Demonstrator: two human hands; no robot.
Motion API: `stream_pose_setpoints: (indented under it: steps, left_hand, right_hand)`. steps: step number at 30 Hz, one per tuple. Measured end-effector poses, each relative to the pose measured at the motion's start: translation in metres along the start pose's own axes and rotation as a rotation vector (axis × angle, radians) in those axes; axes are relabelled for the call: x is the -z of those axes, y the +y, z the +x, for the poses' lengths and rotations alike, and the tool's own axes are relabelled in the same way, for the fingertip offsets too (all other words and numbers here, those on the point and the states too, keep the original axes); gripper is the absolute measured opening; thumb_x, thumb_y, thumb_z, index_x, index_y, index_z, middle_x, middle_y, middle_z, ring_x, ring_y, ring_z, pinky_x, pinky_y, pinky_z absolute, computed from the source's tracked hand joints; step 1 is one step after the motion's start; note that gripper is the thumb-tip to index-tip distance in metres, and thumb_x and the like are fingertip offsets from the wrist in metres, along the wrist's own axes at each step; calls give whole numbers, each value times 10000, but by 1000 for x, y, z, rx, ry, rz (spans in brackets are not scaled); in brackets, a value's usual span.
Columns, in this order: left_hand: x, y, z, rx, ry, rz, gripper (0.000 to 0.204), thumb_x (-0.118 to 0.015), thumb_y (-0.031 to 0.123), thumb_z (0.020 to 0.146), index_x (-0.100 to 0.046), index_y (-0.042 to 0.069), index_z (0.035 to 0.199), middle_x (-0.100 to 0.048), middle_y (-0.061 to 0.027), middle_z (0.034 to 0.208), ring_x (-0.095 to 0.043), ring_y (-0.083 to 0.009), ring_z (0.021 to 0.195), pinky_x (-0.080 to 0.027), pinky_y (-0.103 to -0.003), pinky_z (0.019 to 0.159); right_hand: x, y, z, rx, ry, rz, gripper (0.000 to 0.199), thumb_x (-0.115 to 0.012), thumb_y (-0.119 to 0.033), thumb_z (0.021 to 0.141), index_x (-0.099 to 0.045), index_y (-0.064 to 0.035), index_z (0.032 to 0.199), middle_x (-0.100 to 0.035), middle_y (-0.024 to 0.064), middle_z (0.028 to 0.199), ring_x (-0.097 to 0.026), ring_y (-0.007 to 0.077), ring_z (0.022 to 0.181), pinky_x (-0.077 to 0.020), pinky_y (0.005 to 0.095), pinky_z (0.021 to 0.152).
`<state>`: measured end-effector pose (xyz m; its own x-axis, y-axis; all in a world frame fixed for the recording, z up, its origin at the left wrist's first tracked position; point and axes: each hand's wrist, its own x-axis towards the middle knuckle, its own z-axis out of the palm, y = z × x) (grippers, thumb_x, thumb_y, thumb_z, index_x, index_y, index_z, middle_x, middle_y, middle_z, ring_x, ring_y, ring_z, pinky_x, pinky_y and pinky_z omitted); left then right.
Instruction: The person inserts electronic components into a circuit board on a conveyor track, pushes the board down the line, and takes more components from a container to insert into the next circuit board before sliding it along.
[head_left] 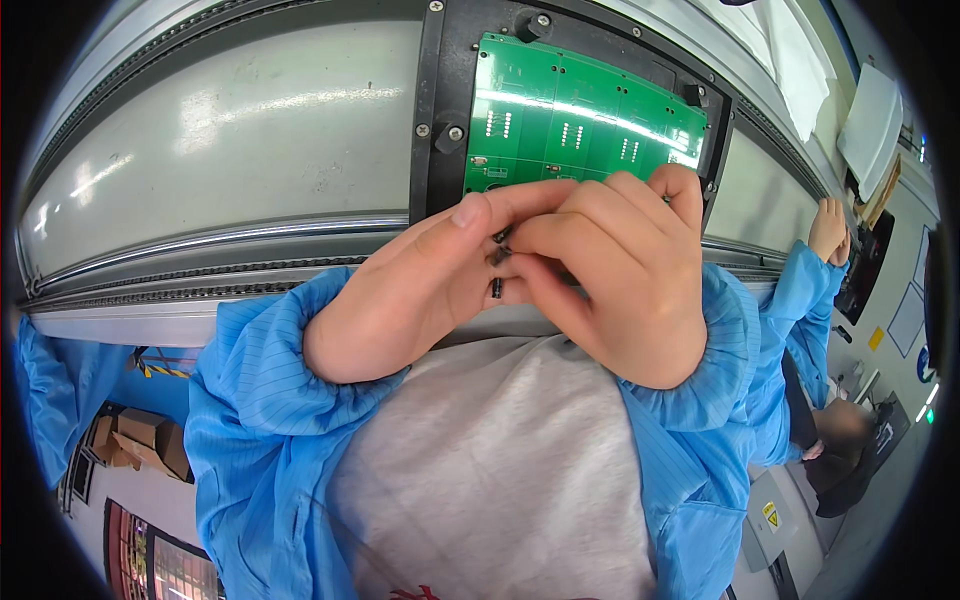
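Far left: the grey conveyor bed runs across in front of me, its rail curving along the near edge; below it, by my left sleeve, some cardboard boxes sit on the floor.

My left hand: raised in front of my chest, palm turned toward the right, thumb stretched out along the top, fingers curled inward. It is closed loosely around a few small black parts, cupping them rather than clamping.

The small black parts: they sit right where my two hands meet, stacked more or less one above the other, so the line of them runs up and down. Each is too small for me to say what kind of piece it is.

My right hand: folded over from the right, fingertips pinched shut on the uppermost black part. It touches my left hand, and it is the hand doing the fine gripping.

What the next move turns on: the green circuit board in its black carrier frame lies straight ahead of both hands, just beyond my knuckles, long side running left to right. My right hand partly covers its near edge, so it is the nearer one.

Far right: another person's hand in a blue sleeve rests at the same line, well apart from mine.
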<state>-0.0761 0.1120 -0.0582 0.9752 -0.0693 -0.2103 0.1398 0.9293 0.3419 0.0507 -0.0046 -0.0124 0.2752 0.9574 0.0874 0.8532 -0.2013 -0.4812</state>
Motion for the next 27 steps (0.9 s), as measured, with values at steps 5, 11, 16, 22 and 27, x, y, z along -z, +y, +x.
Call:
stream_pose_setpoints:
  steps: [5,11,16,22,27]
  left_hand:
    - [1,-3,1,-14,-40,-19,566,-263,333,1044,-270,-74,1438,-406,-213,1384,-498,-247,1153,-410,-374,1018]
    - [-3,-3,2,-56,6,92,566,-250,338,1045,-271,-65,1442,-424,-204,1362,-517,-233,1130,-417,-366,1011]
    - [-6,-2,3,-47,32,94,516,-295,299,1042,-320,-56,1415,-485,-187,1281,-550,-218,1073,-451,-339,957]
    - [-11,13,4,84,42,288,383,-448,243,1006,-460,-40,1264,-584,-166,1101,-610,-196,886,-502,-262,738]
    - [-14,14,9,113,75,333,259,-528,200,973,-514,-17,1114,-619,-138,957,-585,-156,701,-465,-205,560]
  right_hand:
    - [4,2,-3,-47,-16,59,162,-745,-174,677,-647,-136,800,-568,-35,788,-461,151,677,-303,324,777]
    - [-3,2,-4,3,34,-75,157,-743,-168,682,-650,-134,804,-553,-33,759,-454,147,667,-299,318,774]
    - [0,5,-5,26,60,-2,156,-747,-177,691,-667,-131,818,-538,-27,742,-450,142,666,-297,313,776]
    - [15,17,-12,85,138,133,167,-753,-196,700,-691,-124,836,-529,-21,738,-446,132,667,-295,305,780]
    - [19,20,-13,111,187,106,183,-755,-205,704,-703,-114,853,-528,-21,733,-440,127,656,-296,300,780]
